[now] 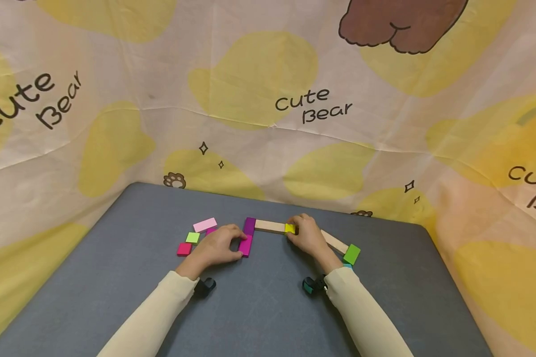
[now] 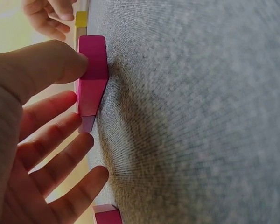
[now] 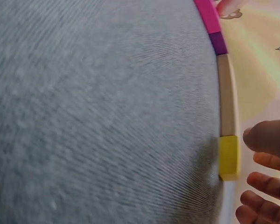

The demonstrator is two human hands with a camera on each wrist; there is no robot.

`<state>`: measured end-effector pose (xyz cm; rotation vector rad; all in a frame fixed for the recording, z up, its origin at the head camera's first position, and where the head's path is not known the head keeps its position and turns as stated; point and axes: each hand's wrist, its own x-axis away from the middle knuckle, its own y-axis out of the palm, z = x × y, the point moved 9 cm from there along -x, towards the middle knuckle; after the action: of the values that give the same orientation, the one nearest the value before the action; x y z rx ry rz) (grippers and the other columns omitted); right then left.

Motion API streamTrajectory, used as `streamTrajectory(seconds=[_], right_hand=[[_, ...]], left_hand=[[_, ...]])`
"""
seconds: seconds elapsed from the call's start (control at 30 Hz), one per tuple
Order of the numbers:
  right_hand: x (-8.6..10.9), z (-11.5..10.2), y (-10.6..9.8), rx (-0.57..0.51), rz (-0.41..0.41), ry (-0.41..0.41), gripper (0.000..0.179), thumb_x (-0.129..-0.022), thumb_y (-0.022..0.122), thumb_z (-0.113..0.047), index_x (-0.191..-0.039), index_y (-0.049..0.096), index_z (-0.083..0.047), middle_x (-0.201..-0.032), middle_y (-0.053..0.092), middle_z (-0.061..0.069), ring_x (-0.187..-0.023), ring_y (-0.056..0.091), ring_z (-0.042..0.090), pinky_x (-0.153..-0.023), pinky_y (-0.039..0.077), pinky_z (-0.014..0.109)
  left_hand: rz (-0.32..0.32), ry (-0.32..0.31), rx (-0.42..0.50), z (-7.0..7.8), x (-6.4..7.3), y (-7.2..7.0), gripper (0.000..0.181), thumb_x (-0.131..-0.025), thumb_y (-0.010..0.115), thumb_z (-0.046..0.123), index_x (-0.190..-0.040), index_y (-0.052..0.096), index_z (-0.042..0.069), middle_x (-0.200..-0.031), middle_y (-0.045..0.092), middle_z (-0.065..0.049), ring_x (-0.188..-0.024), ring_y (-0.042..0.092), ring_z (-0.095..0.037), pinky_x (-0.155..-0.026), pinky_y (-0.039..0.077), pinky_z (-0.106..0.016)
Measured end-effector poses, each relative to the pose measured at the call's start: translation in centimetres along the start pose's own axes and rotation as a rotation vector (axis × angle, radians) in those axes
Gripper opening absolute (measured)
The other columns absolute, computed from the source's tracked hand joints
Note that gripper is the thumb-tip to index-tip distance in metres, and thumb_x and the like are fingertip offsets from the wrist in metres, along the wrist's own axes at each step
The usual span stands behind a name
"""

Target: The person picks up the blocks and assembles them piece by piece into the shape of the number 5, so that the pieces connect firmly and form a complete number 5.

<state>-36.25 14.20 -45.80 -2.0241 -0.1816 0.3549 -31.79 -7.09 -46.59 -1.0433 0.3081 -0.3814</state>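
Observation:
My left hand [image 1: 220, 246] is at the near end of a magenta block [image 1: 245, 246], its thumb and index fingertips right at the block's top edge and the other fingers spread loosely. That block lies end to end with a purple block [image 1: 250, 225]. From the purple block's far end a plain wooden block [image 1: 270, 226] runs right to a small yellow block [image 1: 289, 228]. Beside the yellow block is my right hand [image 1: 307, 235]; in the right wrist view a gap shows between its loosely bent fingers and the yellow block [image 3: 229, 157].
Left of the left hand lie a pink block [image 1: 204, 224], a light green block [image 1: 192, 238] and a red block [image 1: 184, 249]. Beyond the right hand, another wooden block [image 1: 334, 242] leads to a green block [image 1: 351, 254]. A patterned cloth [image 1: 250, 148] hangs behind the grey table [image 1: 259, 312].

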Motion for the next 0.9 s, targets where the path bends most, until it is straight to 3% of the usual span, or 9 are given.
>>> streamTrajectory(seconds=[0.13,0.43,0.57,0.7,0.8,0.9], right_hand=[[0.5,0.1,-1.0,-0.014,-0.012,0.031,0.038,-0.085,0.071,-0.025,-0.12,0.066,-0.011,-0.119,0.062,0.011,-0.109,0.056,0.032,-0.087,0.049,0.047],[2.0,1.0,-3.1,-0.002,-0.031,0.042,0.043,-0.086,0.069,-0.031,-0.125,0.063,-0.014,-0.127,0.06,0.01,-0.12,0.053,0.036,-0.091,0.047,0.055],[2.7,1.9,-4.0,0.017,-0.027,0.055,0.043,-0.086,0.069,-0.031,-0.126,0.063,-0.015,-0.126,0.06,0.01,-0.105,0.06,0.031,-0.083,0.051,0.051],[3.5,3.3,-4.6,0.027,-0.028,0.075,0.043,-0.086,0.069,-0.031,-0.125,0.064,-0.013,-0.122,0.061,0.012,-0.098,0.061,0.03,-0.079,0.051,0.05],[4.1,4.5,-5.1,0.028,-0.023,0.091,0.043,-0.086,0.069,-0.03,-0.125,0.064,-0.012,-0.12,0.062,0.013,-0.106,0.059,0.034,-0.084,0.05,0.054],[4.7,5.5,-5.6,0.032,-0.015,0.093,0.042,-0.085,0.069,-0.029,-0.123,0.065,-0.01,-0.114,0.064,0.014,-0.098,0.06,0.032,-0.079,0.05,0.05]], left_hand=[[0.003,0.002,0.006,0.0,0.1,-0.1,0.04,-0.076,0.077,0.025,-0.113,0.069,0.015,-0.114,0.063,0.001,-0.11,0.059,-0.018,-0.096,0.049,-0.038],[0.002,0.0,0.004,-0.1,0.0,-0.2,0.04,-0.076,0.077,0.024,-0.114,0.069,0.015,-0.113,0.064,0.0,-0.109,0.059,-0.018,-0.095,0.05,-0.038],[0.007,0.004,0.008,-0.2,-0.1,-0.1,0.04,-0.076,0.077,0.025,-0.113,0.069,0.015,-0.112,0.064,0.001,-0.108,0.06,-0.017,-0.095,0.05,-0.038],[0.005,-0.003,0.015,-0.2,-0.1,0.0,0.041,-0.076,0.078,0.025,-0.114,0.069,0.015,-0.114,0.064,0.001,-0.11,0.06,-0.018,-0.096,0.05,-0.039],[0.002,-0.01,0.021,-0.2,-0.1,-0.1,0.041,-0.076,0.078,0.025,-0.114,0.069,0.015,-0.115,0.064,0.001,-0.111,0.059,-0.019,-0.097,0.05,-0.039],[0.002,-0.01,0.023,-0.1,-0.1,-0.1,0.041,-0.075,0.078,0.024,-0.114,0.069,0.015,-0.115,0.064,0.0,-0.111,0.06,-0.019,-0.097,0.05,-0.04]])
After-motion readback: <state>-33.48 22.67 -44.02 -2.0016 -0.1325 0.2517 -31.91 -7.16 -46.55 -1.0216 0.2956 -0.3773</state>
